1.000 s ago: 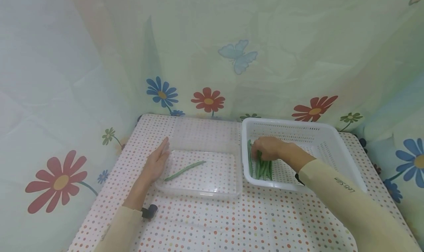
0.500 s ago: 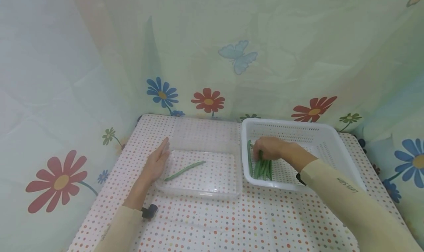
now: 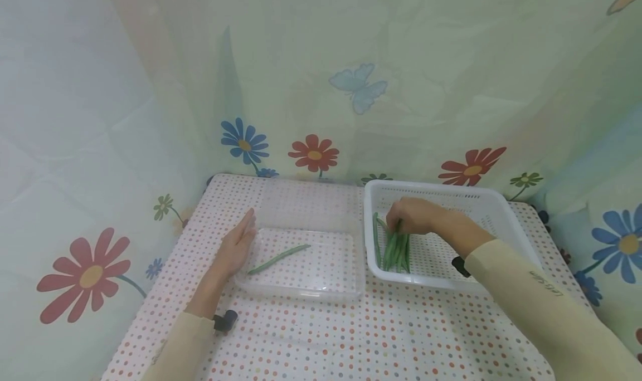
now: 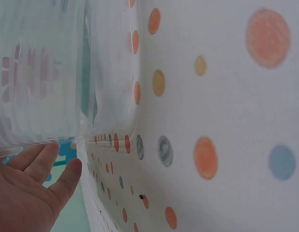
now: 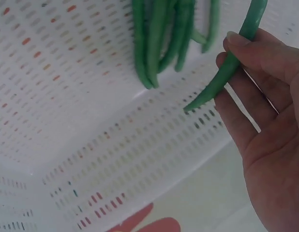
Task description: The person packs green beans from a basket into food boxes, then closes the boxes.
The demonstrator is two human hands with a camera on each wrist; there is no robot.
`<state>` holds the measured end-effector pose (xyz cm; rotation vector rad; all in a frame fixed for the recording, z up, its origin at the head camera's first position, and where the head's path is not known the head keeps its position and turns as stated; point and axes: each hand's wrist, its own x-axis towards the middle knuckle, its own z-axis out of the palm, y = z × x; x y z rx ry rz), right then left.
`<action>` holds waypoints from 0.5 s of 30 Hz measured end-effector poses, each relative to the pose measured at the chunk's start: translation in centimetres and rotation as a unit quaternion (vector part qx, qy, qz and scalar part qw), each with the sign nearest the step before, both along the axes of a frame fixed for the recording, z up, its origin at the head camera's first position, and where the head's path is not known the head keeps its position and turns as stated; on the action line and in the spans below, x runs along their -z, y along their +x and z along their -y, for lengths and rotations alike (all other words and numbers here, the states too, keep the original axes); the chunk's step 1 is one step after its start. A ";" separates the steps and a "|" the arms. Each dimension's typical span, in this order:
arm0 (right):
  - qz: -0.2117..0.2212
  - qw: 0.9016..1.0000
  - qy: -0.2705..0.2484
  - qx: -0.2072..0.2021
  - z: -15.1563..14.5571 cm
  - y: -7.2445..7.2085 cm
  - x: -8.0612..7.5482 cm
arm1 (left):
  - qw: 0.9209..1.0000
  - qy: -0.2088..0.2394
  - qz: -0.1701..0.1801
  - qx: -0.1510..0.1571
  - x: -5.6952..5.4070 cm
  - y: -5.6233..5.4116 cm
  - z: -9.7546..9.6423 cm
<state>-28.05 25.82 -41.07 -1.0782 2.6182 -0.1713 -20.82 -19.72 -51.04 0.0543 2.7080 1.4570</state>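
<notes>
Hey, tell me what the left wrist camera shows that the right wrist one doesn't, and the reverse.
Only the left wrist view shows the clear container and the left hand beside it. Only the right wrist view shows the right hand pinching a green bean, and other beans in the white basket. Both show parts of the printed backdrop and dotted tablecloth, the latter through basket holes on the right wrist.

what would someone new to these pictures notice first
Probably the vivid green bean pinched in the right hand over the white perforated basket, which holds a bunch of green beans. Next, the lone bean lying slantwise in the clear plastic container, with the left hand beside it. The large red flower printed on the backdrop at the head view's left also stands out.
</notes>
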 end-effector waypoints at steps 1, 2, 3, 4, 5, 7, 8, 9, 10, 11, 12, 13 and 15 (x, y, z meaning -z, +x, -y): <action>0.003 1.000 -0.002 0.001 0.0 0.0 -0.4 | 1.000 0.002 0.001 0.001 0.0 0.0 0.0; 0.009 1.000 -0.007 0.005 0.1 -0.1 -0.8 | 1.000 0.003 0.001 0.003 0.1 0.0 0.1; 0.014 1.000 -0.014 0.006 0.2 -0.1 -1.3 | 1.000 0.005 0.001 0.005 0.1 0.0 0.1; 0.018 1.000 -0.021 0.007 0.3 -0.1 -1.7 | 1.000 0.008 0.002 0.004 0.1 0.0 0.1; 0.023 0.999 -0.030 0.009 0.4 -0.1 -2.1 | 1.000 0.009 0.001 0.004 0.1 0.0 0.1; 0.026 0.999 -0.047 0.009 0.7 -0.1 -3.0 | 1.000 0.008 0.001 0.005 0.2 0.0 0.1; 0.026 0.998 -0.058 0.004 0.8 0.0 -3.3 | 1.000 0.007 0.002 0.005 0.1 0.0 0.1; 0.023 0.997 -0.067 -0.001 1.1 0.0 -3.7 | 1.000 0.008 0.003 0.003 0.1 0.0 0.1; 0.024 0.997 -0.075 -0.003 1.3 0.1 -3.9 | 1.000 0.006 0.002 0.004 0.1 0.1 0.1; 0.022 0.996 -0.081 -0.006 1.6 0.1 -4.2 | 1.000 0.006 0.003 0.004 0.0 0.1 0.0; 0.022 0.996 -0.087 -0.011 1.9 0.2 -4.4 | 1.000 0.006 0.005 0.003 0.0 0.1 0.0; 0.023 0.996 -0.090 -0.014 2.2 0.4 -4.6 | 1.000 0.006 0.006 0.003 -0.1 0.1 0.0; 0.028 0.995 -0.091 -0.015 2.8 0.6 -4.9 | 1.000 0.006 0.007 0.002 -0.2 0.1 0.0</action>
